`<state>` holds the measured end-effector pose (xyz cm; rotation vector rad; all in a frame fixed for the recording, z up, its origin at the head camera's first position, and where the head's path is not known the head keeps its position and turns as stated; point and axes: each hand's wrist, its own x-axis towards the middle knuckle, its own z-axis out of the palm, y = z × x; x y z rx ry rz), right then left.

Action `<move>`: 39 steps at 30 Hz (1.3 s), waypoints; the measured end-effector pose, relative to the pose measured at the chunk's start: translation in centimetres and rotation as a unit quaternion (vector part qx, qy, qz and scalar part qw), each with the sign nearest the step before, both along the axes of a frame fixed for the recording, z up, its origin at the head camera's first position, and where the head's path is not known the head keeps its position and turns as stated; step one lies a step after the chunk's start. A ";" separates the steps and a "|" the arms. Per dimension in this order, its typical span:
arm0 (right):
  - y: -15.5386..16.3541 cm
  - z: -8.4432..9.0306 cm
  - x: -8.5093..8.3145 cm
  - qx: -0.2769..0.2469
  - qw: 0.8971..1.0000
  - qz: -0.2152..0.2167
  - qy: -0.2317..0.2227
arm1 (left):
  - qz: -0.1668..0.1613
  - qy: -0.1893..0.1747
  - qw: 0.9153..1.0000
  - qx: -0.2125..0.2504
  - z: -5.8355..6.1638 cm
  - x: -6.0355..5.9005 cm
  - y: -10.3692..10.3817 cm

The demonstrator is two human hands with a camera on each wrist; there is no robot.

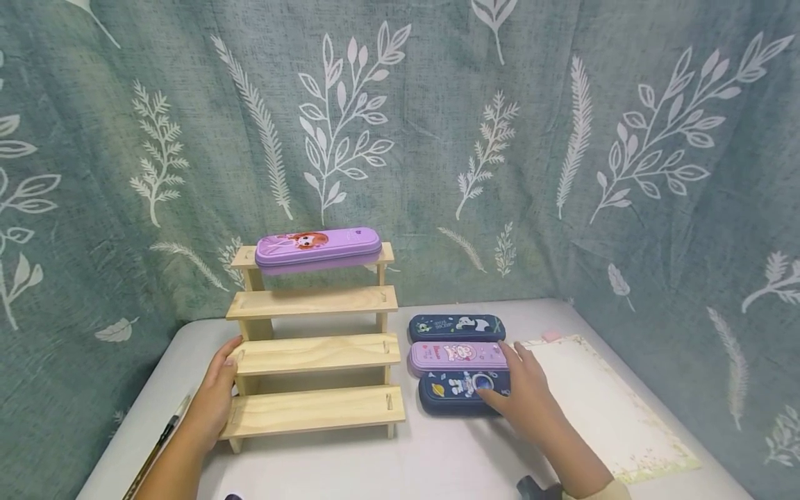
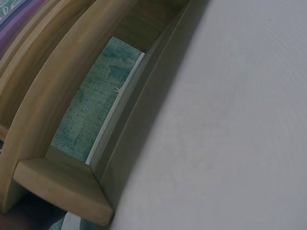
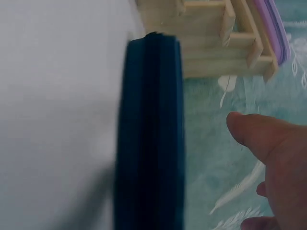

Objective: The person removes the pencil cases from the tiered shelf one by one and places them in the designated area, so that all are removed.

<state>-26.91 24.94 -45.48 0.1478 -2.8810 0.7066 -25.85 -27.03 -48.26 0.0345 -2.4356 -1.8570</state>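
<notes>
Three pencil cases just right of the wooden step shelf (image 1: 315,354), nearest dark blue case (image 1: 462,392) under relaxed right hand (image 1: 525,396): probably light, stiff, smooth, best pinched across long edges; left hand (image 1: 215,396) resting open on shelf side.

Even, soft light; head view sharp, both wrist views dim and blurred.
</notes>
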 end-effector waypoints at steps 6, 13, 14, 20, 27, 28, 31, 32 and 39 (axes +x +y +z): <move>-2.7 3.8 -1.2 0.042 0.997 0.056 0.027 | -0.004 -0.005 1.000 -0.005 -0.1 0.0 -0.2; -6.7 8.3 -2.6 0.068 0.989 0.123 0.040 | 0.003 -0.005 1.000 -0.011 0.0 -0.3 -0.2; -7.2 8.7 -3.0 0.067 0.988 0.132 0.038 | 0.005 -0.004 1.000 -0.012 0.0 -0.3 -0.2; -9.5 10.5 -5.0 0.060 0.982 0.177 0.042 | -0.002 -0.007 1.000 -0.003 0.1 -0.1 0.0; -12.3 12.5 -7.7 0.066 0.972 0.216 0.063 | 0.002 -0.005 1.000 -0.010 -0.1 -0.3 -0.5; -12.7 12.8 -8.2 0.067 0.971 0.220 0.066 | 0.003 -0.006 1.000 -0.009 -0.1 -0.3 -0.5; -13.6 13.8 -9.3 0.066 0.968 0.230 0.072 | 0.005 -0.007 1.000 -0.007 -0.2 -0.3 -0.5; -13.9 14.1 -9.6 0.065 0.967 0.233 0.073 | 0.005 -0.005 1.000 -0.007 -0.1 -0.2 -0.4; -15.9 15.8 -11.5 0.087 0.962 0.242 0.090 | 0.003 0.000 1.000 -0.002 -0.2 -0.1 -0.3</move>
